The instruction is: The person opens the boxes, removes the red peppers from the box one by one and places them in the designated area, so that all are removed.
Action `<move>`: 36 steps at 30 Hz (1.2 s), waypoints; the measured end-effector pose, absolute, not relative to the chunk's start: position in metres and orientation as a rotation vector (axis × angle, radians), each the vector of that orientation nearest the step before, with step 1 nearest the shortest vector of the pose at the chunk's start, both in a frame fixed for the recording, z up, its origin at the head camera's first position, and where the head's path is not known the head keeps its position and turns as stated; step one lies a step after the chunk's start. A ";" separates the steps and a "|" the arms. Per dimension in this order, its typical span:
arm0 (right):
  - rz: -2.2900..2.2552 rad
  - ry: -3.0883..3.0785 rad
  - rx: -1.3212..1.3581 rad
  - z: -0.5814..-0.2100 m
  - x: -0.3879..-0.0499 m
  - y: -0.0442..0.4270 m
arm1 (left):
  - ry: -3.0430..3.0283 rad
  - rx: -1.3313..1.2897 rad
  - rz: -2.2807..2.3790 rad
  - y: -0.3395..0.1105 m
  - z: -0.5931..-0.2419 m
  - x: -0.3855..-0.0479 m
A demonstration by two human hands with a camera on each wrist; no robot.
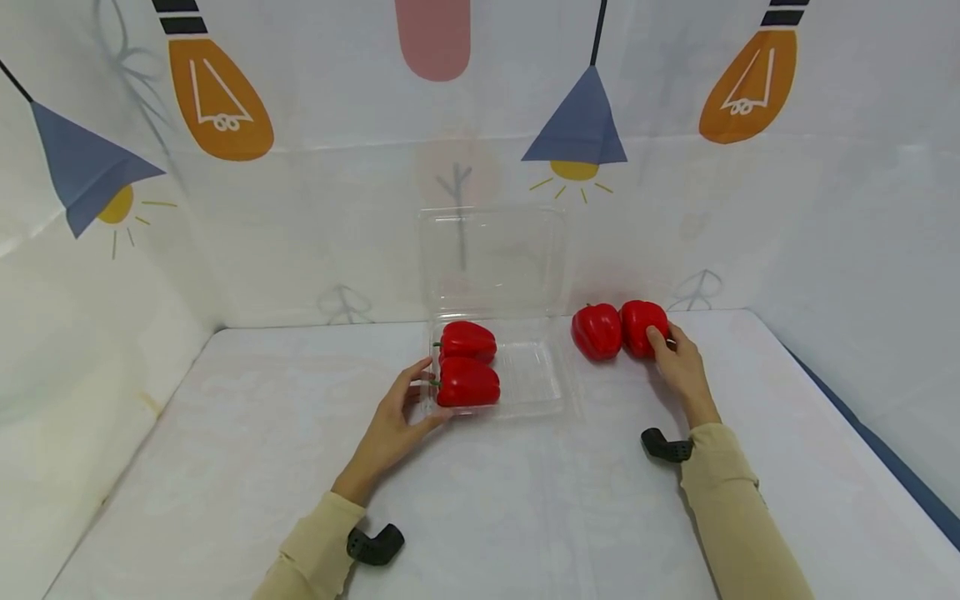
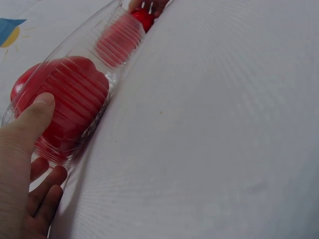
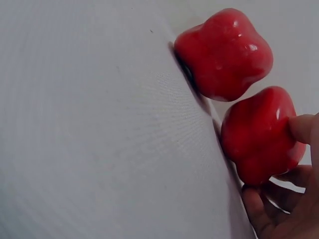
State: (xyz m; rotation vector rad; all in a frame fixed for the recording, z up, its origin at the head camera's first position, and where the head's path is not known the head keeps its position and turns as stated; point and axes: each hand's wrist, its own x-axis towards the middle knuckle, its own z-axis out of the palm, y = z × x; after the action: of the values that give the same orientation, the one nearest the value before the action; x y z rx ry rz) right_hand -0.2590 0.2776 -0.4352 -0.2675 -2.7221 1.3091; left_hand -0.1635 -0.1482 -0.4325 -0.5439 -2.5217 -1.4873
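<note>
A clear plastic clamshell box (image 1: 529, 367) stands with its lid (image 1: 495, 258) raised at the back. Two red bell peppers lie in its left half, a rear pepper (image 1: 468, 340) and a front pepper (image 1: 469, 383), stems to the left. My left hand (image 1: 393, 425) holds the box's front left corner, thumb (image 2: 39, 115) on the ribbed wall and fingers at the side. To the right of the box, my right hand (image 1: 681, 367) grips a red bell pepper (image 3: 261, 134) between thumb and fingers. Another bell pepper (image 1: 597, 332) sits just left of it.
The white tabletop (image 1: 480, 508) meets a printed cloth backdrop (image 1: 337, 225) right behind the box and peppers. Cloth also hangs at the left and right sides. A black device (image 1: 375, 546) is at the left wrist, and another black device (image 1: 666, 446) at the right.
</note>
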 end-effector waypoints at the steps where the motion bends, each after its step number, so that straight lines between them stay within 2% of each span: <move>1: 1.304 -2.720 -0.267 -0.435 -0.259 0.278 | -2.518 -0.549 -1.486 -0.148 -0.433 -0.164; 36: 1.352 -2.668 -0.375 -0.430 -0.258 0.274 | -2.534 -0.534 -1.517 -0.149 -0.430 -0.163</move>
State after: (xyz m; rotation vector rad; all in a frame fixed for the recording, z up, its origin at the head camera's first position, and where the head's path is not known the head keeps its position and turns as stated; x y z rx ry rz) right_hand -0.2585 0.2738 -0.4302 -0.3749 -2.6684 1.3522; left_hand -0.1625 -0.1487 -0.4303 -0.5343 -2.5338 -1.5169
